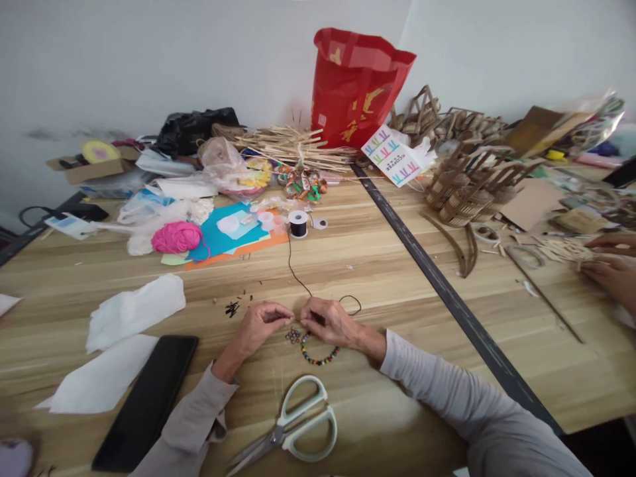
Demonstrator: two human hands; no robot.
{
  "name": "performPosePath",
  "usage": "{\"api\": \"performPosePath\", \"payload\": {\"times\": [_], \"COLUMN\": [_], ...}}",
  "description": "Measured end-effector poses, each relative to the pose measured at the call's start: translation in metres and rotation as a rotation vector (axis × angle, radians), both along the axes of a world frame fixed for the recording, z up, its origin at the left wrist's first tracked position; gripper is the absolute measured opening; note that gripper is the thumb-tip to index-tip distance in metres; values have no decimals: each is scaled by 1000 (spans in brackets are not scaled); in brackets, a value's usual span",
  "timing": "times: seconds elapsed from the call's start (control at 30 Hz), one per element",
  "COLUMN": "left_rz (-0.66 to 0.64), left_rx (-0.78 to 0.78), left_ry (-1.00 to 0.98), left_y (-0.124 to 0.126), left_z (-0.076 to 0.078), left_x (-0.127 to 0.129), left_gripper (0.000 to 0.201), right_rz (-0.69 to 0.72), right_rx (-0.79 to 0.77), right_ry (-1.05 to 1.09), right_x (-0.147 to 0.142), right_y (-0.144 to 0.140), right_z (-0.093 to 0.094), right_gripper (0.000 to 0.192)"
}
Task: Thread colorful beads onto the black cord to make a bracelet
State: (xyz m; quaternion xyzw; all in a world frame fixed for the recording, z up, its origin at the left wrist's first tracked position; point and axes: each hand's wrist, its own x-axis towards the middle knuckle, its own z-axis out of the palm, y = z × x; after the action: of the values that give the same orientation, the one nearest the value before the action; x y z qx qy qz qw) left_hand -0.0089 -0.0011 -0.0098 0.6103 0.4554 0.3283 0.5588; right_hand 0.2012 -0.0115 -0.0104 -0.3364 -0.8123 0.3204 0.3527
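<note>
Your left hand (259, 326) sits low centre of the frame, fingers curled in, thumb and forefinger tips pinched together at the end of the black cord (297, 275). Too small to tell exactly what sits between the tips.

Your right hand (332, 322) is just right of it, fingertips nearly meeting the left's. Fingers bent and closed down on the cord and the top of the bead string (318, 358). Cord loops out past your right knuckles, then runs up the frame to the black spool (298, 224) at centre.

The bead string hangs in a curve just below your right hand, lying on the wooden table (387, 278). A small cluster of loose beads (293, 336) lies between and just below both hands, touching neither as far as I can see.

Scissors (291, 427) lie at bottom centre, pale handles toward the right, blades closed, well clear of your hands. Black flat case (146, 401) at lower left, white paper sheets (134, 311) beside it. Pink yarn ball (177, 237) on blue paper at upper left of centre. Red bag (355, 86) stands top centre against the wall.

Right edge: another person's hands (613, 265) on thin sticks, well apart from yours.
</note>
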Motion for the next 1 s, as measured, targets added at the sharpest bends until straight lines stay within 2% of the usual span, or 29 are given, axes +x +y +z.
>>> {"api": "performPosePath", "payload": {"times": [0.57,1.0], "left_rz": [-6,-28], "left_rx": [46,57], "left_ry": [74,84], "left_y": [-3,-3], "left_z": [11,9], "left_x": [6,6], "left_gripper": [10,10], "right_rz": [10,6], "right_rx": [28,30], "right_ry": [-34,-23], "right_x": [0,-1], "right_y": [0,0], "right_z": [1,0], "right_gripper": [4,4]}}
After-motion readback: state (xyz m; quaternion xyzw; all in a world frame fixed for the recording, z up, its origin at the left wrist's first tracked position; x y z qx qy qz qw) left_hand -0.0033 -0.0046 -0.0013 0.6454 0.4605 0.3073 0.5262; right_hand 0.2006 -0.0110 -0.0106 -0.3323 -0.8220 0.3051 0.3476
